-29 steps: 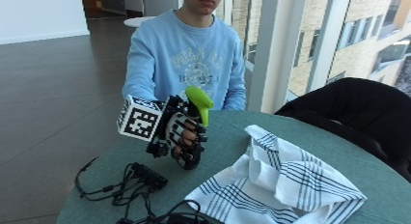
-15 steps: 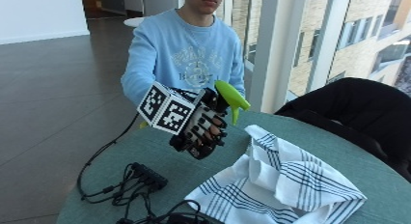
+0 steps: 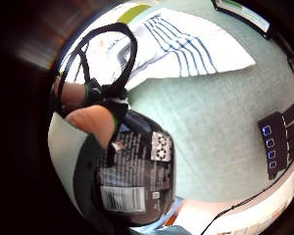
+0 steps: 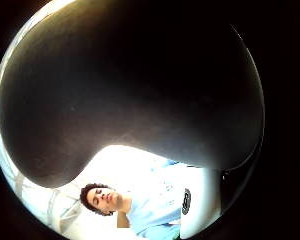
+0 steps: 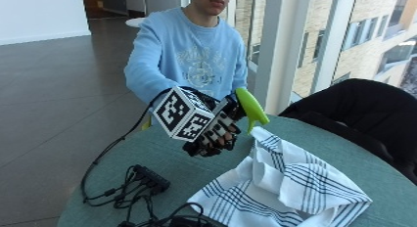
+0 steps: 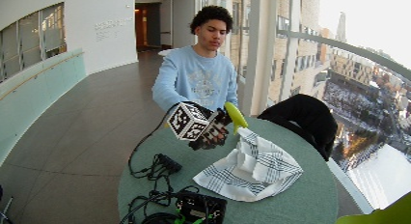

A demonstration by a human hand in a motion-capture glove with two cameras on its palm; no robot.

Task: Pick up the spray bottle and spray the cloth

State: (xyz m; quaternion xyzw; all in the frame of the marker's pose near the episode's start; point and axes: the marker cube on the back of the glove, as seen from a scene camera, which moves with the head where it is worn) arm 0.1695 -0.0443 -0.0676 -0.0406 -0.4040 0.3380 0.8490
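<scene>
My gloved right hand [image 5: 215, 134] grips a spray bottle above the round green table [image 5: 163, 158]. The bottle's bright green spray head [image 5: 251, 108] sticks up past my fingers and tilts toward the cloth. Its dark labelled body [image 3: 134, 178] fills much of the little finger side palm view, with my fingers [image 3: 90, 122] curled round it. The white cloth with dark blue stripes [image 5: 287, 188] lies crumpled on the table, just beside and below the nozzle; the same cloth [image 3: 186, 49] shows on the table in the palm view. In the wide outside view the hand [image 6: 209, 132] hovers beside the cloth [image 6: 253, 168].
A black box with cables [image 5: 147, 180] lies on the table near its front edge, with more black gear [image 6: 199, 207] beside it. A dark jacket hangs over a chair [image 5: 358, 114] behind the table. Windows stand close behind.
The hand has carried the bottle up and toward the cloth, tipping the green spray head from upright to a slant aimed at the cloth.
</scene>
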